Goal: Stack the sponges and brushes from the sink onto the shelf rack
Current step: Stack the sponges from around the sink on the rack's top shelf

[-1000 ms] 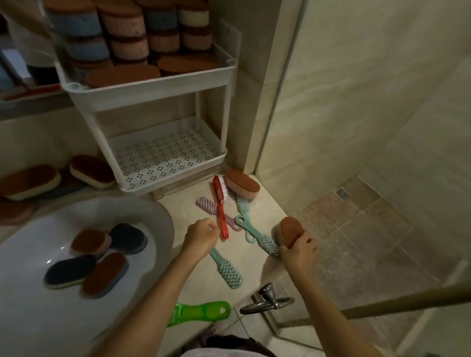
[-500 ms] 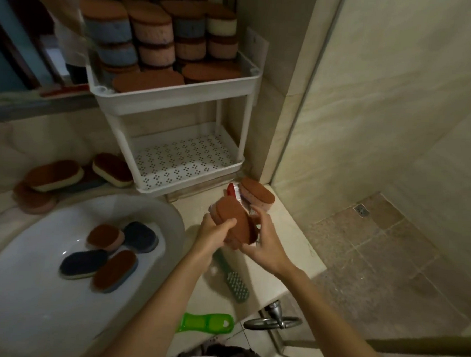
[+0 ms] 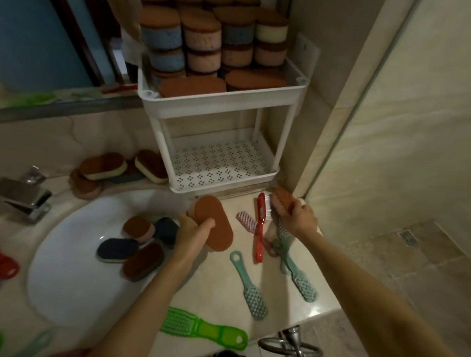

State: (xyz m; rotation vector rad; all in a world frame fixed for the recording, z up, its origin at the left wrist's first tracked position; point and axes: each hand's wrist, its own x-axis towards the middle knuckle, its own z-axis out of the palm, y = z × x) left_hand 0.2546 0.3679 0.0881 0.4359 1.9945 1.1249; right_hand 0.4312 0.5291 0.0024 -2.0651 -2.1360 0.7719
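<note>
Since half a second earlier the two hands had parted. The left hand (image 3: 194, 234) kept the brown-topped oval sponge (image 3: 217, 227) alone, thumb and fingers curled round its edge, holding it tilted over the beige stone surface (image 3: 216, 285) just in front of the white two-tier plastic shelf rack (image 3: 218, 103). The right hand (image 3: 298, 217) had gone to the corner by the wall and gripped a second brown-topped sponge (image 3: 282, 199) beside the red plastic brush (image 3: 259, 233). A pink plastic brush (image 3: 246, 220) and teal plastic brushes (image 3: 251, 289) lay near on the surface. Four loose sponges (image 3: 143, 260) lay in the white oval sink (image 3: 62, 292). Stacked sponges (image 3: 201, 39) filled the rack's top tier.
</note>
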